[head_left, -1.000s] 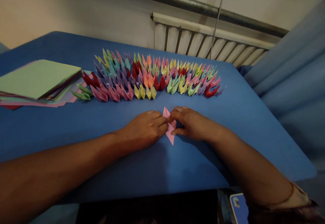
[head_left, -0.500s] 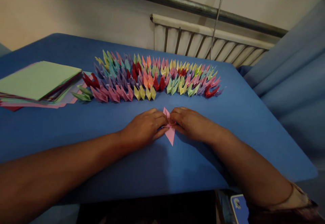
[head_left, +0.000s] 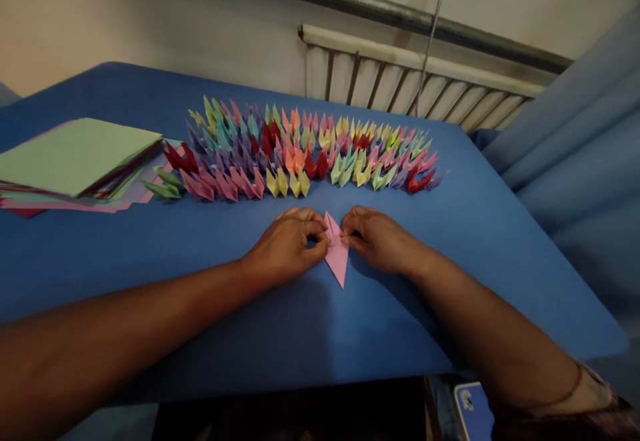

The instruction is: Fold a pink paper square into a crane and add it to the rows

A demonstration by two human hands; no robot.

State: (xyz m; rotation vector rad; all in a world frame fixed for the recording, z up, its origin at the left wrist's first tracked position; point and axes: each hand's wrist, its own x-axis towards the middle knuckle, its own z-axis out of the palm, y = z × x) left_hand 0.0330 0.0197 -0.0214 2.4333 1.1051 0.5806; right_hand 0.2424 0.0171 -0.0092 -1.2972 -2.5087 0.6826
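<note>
Pink paper [head_left: 339,264] in pinching grip of left hand [head_left: 285,244] and right hand [head_left: 379,239], pale mark [head_left: 467,399] on blue object [head_left: 479,417]

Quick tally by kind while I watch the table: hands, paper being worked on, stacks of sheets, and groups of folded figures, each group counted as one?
Hands: 2, the left hand and the right hand
Pink folded paper: 1
Stack of sheets: 1
Group of folded figures: 1, its pieces overlapping too much to count singly
Total: 5
</note>
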